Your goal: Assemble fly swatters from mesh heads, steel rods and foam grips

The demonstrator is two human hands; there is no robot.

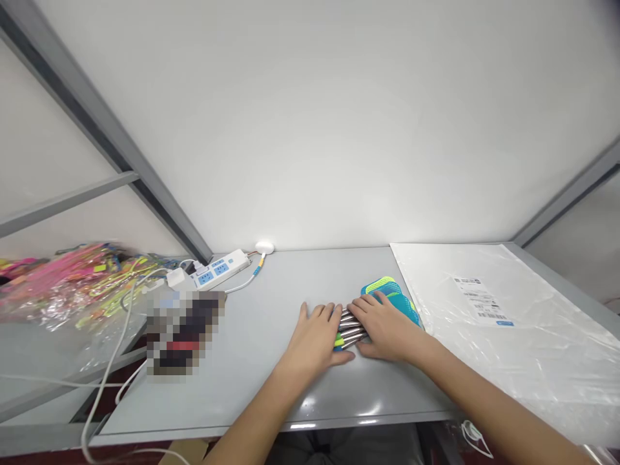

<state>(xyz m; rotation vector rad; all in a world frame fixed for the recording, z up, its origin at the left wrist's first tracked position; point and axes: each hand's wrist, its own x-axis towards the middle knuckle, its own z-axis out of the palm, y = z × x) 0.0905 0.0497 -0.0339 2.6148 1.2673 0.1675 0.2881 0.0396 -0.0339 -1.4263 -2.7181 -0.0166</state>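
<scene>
A bundle of fly swatters [352, 327] lies on the grey tabletop, between and under my hands. Their shiny metal shafts run side by side, and the teal mesh heads [404, 303] with yellow-green edging fan out at the right end. My left hand [317, 336] is closed over the handle end, where a bit of green and blue grip shows below the fingers. Over the shafts near the heads, my right hand [385, 326] grips the bundle from above. Both palms hide much of the swatters.
A large white plastic bag [484, 323] with a printed label covers the right side of the table [261, 361]. At the left stand a white power strip [220, 270] with cables and a pixelated item [184, 336]. Colourful wrapped goods [82, 284] are piled beyond the left edge.
</scene>
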